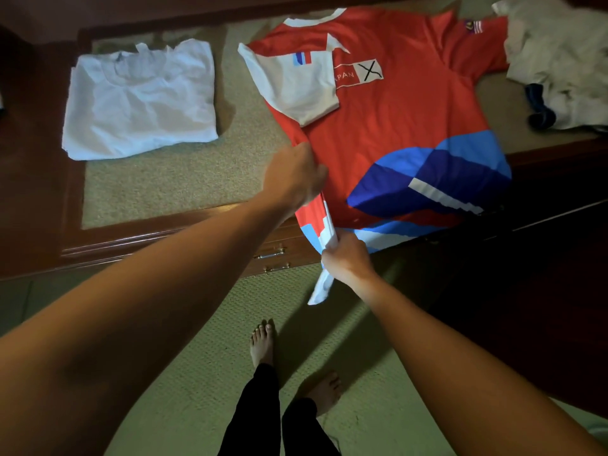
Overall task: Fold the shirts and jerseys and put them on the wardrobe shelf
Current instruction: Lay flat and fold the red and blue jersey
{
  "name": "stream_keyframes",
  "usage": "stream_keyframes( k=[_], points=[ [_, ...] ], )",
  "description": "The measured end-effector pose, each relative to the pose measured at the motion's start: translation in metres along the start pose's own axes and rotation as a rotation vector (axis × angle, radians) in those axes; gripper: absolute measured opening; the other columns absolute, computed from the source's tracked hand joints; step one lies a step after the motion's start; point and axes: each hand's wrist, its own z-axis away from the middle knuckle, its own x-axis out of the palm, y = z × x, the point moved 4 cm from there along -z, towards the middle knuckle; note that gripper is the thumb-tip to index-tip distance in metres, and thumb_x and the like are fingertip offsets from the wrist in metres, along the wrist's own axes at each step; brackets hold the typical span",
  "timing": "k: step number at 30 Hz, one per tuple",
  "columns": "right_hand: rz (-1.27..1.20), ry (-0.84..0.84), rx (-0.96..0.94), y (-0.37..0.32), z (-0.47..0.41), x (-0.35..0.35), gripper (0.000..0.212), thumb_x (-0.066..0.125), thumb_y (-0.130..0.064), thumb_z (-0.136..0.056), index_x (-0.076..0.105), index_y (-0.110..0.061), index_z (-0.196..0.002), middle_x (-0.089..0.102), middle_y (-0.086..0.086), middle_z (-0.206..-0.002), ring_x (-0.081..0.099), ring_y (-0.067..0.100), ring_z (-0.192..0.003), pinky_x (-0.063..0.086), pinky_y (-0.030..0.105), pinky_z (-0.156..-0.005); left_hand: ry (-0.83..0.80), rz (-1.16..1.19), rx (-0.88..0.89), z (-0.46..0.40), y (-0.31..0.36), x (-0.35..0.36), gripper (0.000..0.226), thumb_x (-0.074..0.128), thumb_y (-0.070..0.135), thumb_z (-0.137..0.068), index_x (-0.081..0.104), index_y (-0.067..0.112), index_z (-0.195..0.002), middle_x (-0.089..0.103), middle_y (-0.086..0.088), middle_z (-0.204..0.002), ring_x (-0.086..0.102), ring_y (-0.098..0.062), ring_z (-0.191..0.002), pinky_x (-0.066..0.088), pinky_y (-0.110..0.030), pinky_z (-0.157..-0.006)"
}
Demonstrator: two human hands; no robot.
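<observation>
A red jersey (388, 120) with blue and white patches lies spread on the wooden table top (158, 192). Its white left sleeve is folded in over the chest. My left hand (296, 177) grips the jersey's left side edge about halfway down. My right hand (343, 258) pinches the bottom left corner of the hem, which hangs over the table's front edge. A folded white shirt (141, 100) lies flat at the left of the table.
A crumpled pile of pale clothes (559, 60) with a dark blue piece lies at the far right of the table. Drawer handles (271, 255) show under the front edge. My bare feet (263, 343) stand on green carpet.
</observation>
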Motion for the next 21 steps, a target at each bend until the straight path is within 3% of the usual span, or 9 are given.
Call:
stream_keyframes(
  k=[4,7,10,13,14,16,17,19,21],
  points=[
    [-0.003,-0.044,-0.024,0.009,-0.003,-0.012,0.029,0.047,-0.02,-0.095,0.065,-0.013,-0.117,0.07,0.013,-0.11,0.065,0.033,-0.105,0.052,0.036,-0.083,-0.061,0.19,-0.061,-0.002,0.004,0.008,0.031,0.039,0.041,-0.071,0.052,0.015,-0.077,0.069,-0.017,-0.074,0.067,-0.034,-0.076,0.055,-0.044,-0.075],
    [-0.055,-0.235,-0.064,0.012,0.002,-0.021,0.018,0.05,-0.009,-0.086,0.066,-0.016,-0.091,0.067,-0.002,-0.077,0.061,0.018,-0.076,0.044,0.029,-0.063,-0.075,0.25,-0.041,-0.005,0.005,0.016,0.024,0.046,0.041,-0.079,0.04,0.021,-0.069,0.068,-0.015,-0.074,0.067,-0.034,-0.075,0.055,-0.044,-0.073],
    [-0.254,-0.342,0.032,0.028,-0.003,-0.026,0.019,0.051,0.0,-0.083,0.047,-0.014,-0.071,0.043,-0.004,-0.053,0.04,0.014,-0.051,0.027,0.026,-0.049,-0.106,0.343,-0.063,-0.007,-0.002,0.029,0.037,0.054,0.051,-0.089,0.043,0.02,-0.073,0.068,-0.01,-0.075,0.067,-0.032,-0.075,0.056,-0.048,-0.072],
    [-0.144,-0.274,0.108,0.055,-0.016,-0.027,0.007,0.053,-0.009,-0.09,0.06,-0.009,-0.09,0.052,0.01,-0.068,0.053,0.022,-0.06,0.041,0.032,-0.05,-0.105,0.444,-0.081,0.0,-0.007,0.037,0.042,0.054,0.059,-0.092,0.057,0.017,-0.089,0.071,-0.003,-0.082,0.067,-0.027,-0.079,0.055,-0.046,-0.073],
    [0.0,-0.229,0.119,0.067,-0.022,-0.026,0.017,0.054,-0.013,-0.092,0.066,-0.01,-0.104,0.064,0.013,-0.085,0.064,0.027,-0.078,0.052,0.037,-0.066,-0.059,0.424,-0.055,0.003,-0.008,0.037,0.039,0.054,0.054,-0.096,0.059,0.015,-0.092,0.07,-0.002,-0.085,0.065,-0.026,-0.081,0.051,-0.041,-0.071],
    [0.243,-0.122,0.137,0.081,-0.026,-0.029,0.04,0.056,-0.02,-0.091,0.062,-0.017,-0.131,0.064,0.012,-0.128,0.063,0.032,-0.115,0.053,0.038,-0.096,0.064,0.347,0.002,0.007,-0.013,0.034,0.028,0.056,0.04,-0.097,0.061,0.012,-0.094,0.066,-0.003,-0.086,0.062,-0.027,-0.082,0.041,-0.035,-0.067],
    [0.197,-0.098,0.146,0.083,-0.027,-0.029,0.045,0.059,-0.022,-0.089,0.06,-0.021,-0.134,0.062,0.01,-0.133,0.065,0.031,-0.114,0.054,0.036,-0.096,0.106,0.315,0.026,0.009,-0.015,0.035,0.022,0.057,0.033,-0.096,0.06,0.011,-0.094,0.065,-0.005,-0.088,0.06,-0.028,-0.083,0.042,-0.036,-0.068],
    [0.0,-0.067,0.104,0.075,-0.029,-0.027,0.043,0.067,-0.027,-0.086,0.063,-0.025,-0.129,0.07,0.003,-0.119,0.072,0.026,-0.089,0.059,0.03,-0.075,0.146,0.27,0.063,0.007,-0.02,0.036,0.017,0.053,0.024,-0.091,0.06,0.01,-0.097,0.063,-0.011,-0.095,0.059,-0.033,-0.088,0.048,-0.043,-0.074],
    [-0.12,0.016,0.004,0.059,-0.033,-0.025,0.037,0.072,-0.031,-0.085,0.067,-0.024,-0.121,0.072,-0.001,-0.108,0.072,0.027,-0.086,0.06,0.035,-0.075,0.179,0.207,0.14,0.004,-0.021,0.035,0.022,0.051,0.019,-0.087,0.064,0.013,-0.104,0.061,-0.012,-0.105,0.06,-0.034,-0.093,0.051,-0.046,-0.077]
  ],
)
